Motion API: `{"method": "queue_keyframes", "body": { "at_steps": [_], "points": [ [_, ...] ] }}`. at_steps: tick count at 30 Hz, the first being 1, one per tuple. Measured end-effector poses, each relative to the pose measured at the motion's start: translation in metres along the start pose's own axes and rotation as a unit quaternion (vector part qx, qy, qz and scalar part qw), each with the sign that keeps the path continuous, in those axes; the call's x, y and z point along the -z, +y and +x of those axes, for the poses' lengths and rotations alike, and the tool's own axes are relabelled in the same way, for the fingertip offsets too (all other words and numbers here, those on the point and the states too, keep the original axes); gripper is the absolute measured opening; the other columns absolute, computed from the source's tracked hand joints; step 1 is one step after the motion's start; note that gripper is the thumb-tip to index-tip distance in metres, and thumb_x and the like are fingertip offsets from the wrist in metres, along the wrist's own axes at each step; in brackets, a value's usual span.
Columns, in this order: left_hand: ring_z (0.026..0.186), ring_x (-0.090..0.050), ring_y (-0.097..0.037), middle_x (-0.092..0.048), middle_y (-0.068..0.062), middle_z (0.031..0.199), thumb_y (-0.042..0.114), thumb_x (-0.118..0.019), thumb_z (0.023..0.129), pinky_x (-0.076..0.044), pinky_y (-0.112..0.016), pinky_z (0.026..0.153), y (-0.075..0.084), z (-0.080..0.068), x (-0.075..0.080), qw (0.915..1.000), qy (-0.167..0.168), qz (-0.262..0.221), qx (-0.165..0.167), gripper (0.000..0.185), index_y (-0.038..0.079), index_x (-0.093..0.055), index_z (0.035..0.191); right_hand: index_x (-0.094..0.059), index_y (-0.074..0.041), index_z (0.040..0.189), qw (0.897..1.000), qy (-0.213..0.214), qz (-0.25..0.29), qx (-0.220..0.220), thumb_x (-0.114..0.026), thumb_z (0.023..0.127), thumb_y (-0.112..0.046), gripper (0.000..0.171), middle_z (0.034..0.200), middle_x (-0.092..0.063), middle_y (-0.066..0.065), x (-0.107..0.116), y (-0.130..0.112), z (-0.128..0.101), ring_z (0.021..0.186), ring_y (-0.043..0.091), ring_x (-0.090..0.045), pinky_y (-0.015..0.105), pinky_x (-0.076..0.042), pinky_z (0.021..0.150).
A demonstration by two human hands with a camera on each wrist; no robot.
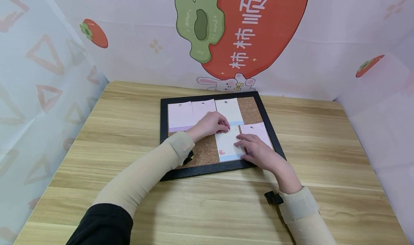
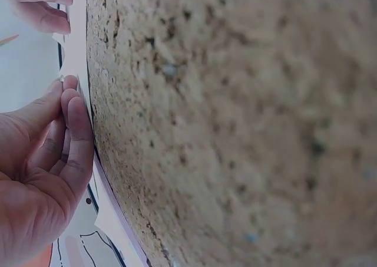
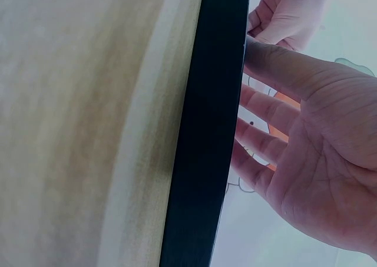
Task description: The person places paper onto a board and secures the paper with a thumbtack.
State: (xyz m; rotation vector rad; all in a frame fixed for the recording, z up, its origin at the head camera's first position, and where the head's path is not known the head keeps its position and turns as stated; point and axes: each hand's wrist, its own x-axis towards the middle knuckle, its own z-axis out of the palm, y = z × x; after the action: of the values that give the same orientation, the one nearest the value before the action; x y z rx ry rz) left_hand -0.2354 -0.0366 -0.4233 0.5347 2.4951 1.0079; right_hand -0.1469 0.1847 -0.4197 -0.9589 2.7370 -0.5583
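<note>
A person's sleeved arms reach over a wooden table to a black-framed cork board lying flat, w/ paper cards on it. Left to right: three pale cards run along the board's top edge, a pinkish card, a second card overlapping it, then a white card, each w/ a small dot near its top that looks like a pin. Below them the left hand has its fingertips bunched at the top edge of a fourth, white card w/ a blue bottom strip; whether they pinch a pin or only press the paper cannot be told. The left wrist view shows those fingers close together, pads laid against the paper's edge beside the cork. The right hand lies flat, fingers straight and slightly spread, pinning the same card's right side and overlapping a fifth, pinkish card just beside it (right wrist view: open palm hovering inside the frame's edge). Judging by looks, the card is thin, light, limp and easily creased or slid about; best held down flat by the pads near its edges, not pinched mid-sheet. It sits in the board's lower middle, under both hands' fingertips
</note>
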Motion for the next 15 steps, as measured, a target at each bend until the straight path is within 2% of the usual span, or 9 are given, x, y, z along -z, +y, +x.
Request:
{"method": "queue_keyframes", "body": {
  "at_steps": [15],
  "points": [
    [0.065,-0.058,-0.011,-0.073,0.000,0.076,0.019,-0.068,0.095,-0.044,-0.019,0.060,0.0028,0.0024,0.0000,0.9999,0.000,0.006,0.014,0.012,0.013,-0.079,0.094,-0.067,-0.003,0.123,1.000,-0.001,-0.002,0.002,-0.078,0.085,-0.008,0.040,0.144,-0.054,0.021,-0.0011,0.0007,-0.0001,0.136,0.042,-0.047,0.056,-0.040,0.113]
  ]
}}
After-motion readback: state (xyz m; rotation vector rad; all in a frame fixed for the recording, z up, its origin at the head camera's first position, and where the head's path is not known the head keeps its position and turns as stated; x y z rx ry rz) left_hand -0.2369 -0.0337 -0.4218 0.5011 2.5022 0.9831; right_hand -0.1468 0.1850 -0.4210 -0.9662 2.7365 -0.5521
